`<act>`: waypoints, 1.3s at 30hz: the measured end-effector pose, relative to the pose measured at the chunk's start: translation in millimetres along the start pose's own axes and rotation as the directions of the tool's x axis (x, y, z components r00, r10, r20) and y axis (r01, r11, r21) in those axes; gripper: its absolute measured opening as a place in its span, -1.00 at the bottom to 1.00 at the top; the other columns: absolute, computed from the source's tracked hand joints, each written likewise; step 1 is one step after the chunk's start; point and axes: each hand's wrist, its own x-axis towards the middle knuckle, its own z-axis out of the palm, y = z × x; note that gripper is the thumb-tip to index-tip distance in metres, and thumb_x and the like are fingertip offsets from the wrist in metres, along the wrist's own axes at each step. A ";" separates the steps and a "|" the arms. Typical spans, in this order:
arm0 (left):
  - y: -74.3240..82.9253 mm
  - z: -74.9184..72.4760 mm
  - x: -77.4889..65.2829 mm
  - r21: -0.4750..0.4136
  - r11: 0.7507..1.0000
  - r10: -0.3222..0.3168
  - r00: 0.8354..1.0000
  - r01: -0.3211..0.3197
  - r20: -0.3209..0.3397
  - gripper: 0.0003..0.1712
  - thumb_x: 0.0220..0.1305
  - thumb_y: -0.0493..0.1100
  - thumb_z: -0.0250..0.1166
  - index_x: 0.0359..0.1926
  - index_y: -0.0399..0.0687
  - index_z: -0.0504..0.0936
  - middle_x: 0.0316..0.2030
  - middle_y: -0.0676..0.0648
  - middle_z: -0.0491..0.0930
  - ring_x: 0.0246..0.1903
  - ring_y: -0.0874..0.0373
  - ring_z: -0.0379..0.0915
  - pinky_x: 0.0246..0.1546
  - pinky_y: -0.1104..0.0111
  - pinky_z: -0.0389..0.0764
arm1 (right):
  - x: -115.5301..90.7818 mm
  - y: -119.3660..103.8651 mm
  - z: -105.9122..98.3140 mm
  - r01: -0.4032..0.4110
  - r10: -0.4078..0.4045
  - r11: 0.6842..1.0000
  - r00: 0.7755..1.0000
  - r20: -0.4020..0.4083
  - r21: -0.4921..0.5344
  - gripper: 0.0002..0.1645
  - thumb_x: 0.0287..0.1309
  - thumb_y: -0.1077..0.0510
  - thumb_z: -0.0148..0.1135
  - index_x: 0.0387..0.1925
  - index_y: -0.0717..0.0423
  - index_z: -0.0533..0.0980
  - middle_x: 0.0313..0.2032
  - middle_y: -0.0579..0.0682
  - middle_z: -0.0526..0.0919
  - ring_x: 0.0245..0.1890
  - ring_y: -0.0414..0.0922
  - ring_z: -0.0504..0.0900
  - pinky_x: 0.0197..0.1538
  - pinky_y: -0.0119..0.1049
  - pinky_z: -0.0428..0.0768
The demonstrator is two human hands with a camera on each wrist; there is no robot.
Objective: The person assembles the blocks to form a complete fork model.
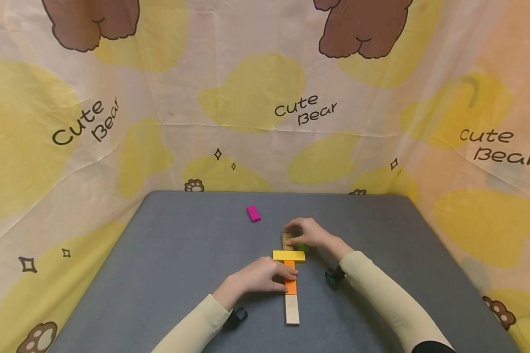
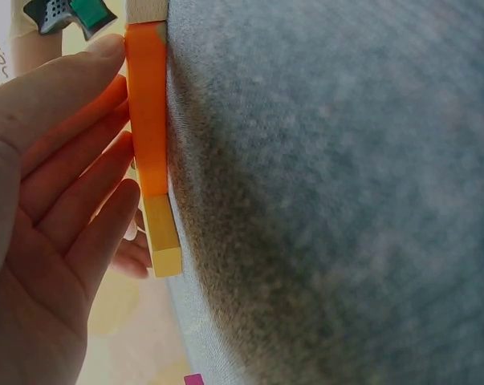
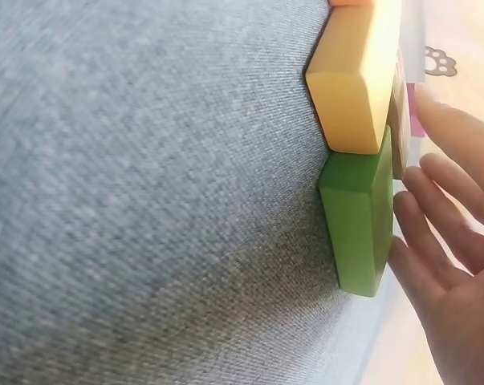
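My left hand (image 1: pixel 258 274) rests its fingertips on an orange block (image 1: pixel 290 287), with the fingers nearly straight in the left wrist view. A pale wooden block (image 1: pixel 292 310) continues the line at the near end. Across the far end lies a yellow block (image 1: pixel 289 255). Beyond the yellow one, a brown wood-grain block (image 1: pixel 286 238) lies lengthwise, and my right hand (image 1: pixel 309 233) reaches over it, thumb and fingers spread at its surface. Partly hidden below that hand is a green block (image 3: pixel 358 224), beside the brown one and close against the yellow one.
A magenta block (image 1: pixel 253 214) lies alone toward the back of the grey table (image 1: pixel 181 235). A patterned cloth (image 1: pixel 247 98) with bear prints hangs behind and at the sides. Dark wrist devices sit under both cuffs.
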 end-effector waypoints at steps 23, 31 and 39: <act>-0.5 -0.1 0.2 0.003 1.000 0.004 1.000 -0.004 -0.006 -0.59 0.21 0.03 0.34 0.10 0.17 0.65 0.10 0.22 0.63 0.11 0.46 0.53 0.11 0.51 0.54 | 6.3 5.8 0.1 0.028 -0.027 1.000 0.998 0.049 -0.009 -0.54 0.05 -0.06 0.40 -0.01 0.01 0.64 -0.06 -0.05 0.73 -0.03 -0.12 0.67 0.10 -0.15 0.62; -1.0 0.4 0.2 0.004 1.000 0.005 1.000 -0.005 -0.007 -0.59 0.21 0.03 0.34 0.10 0.17 0.65 0.10 0.22 0.63 0.11 0.46 0.53 0.11 0.51 0.54 | 7.0 6.4 0.5 0.017 -0.017 1.000 0.999 0.051 -0.015 -0.53 0.05 -0.09 0.40 -0.02 0.02 0.64 -0.07 -0.06 0.73 -0.03 -0.12 0.67 0.10 -0.16 0.63; -1.1 0.5 0.6 0.010 1.000 0.001 1.000 -0.001 0.003 -0.59 0.22 0.04 0.33 0.10 0.18 0.65 0.11 0.23 0.63 0.12 0.46 0.52 0.11 0.52 0.54 | 6.5 6.6 1.0 0.018 -0.018 1.000 0.998 0.059 -0.002 -0.53 0.06 -0.08 0.40 -0.01 0.02 0.64 -0.07 -0.05 0.73 -0.05 -0.13 0.67 0.07 -0.18 0.64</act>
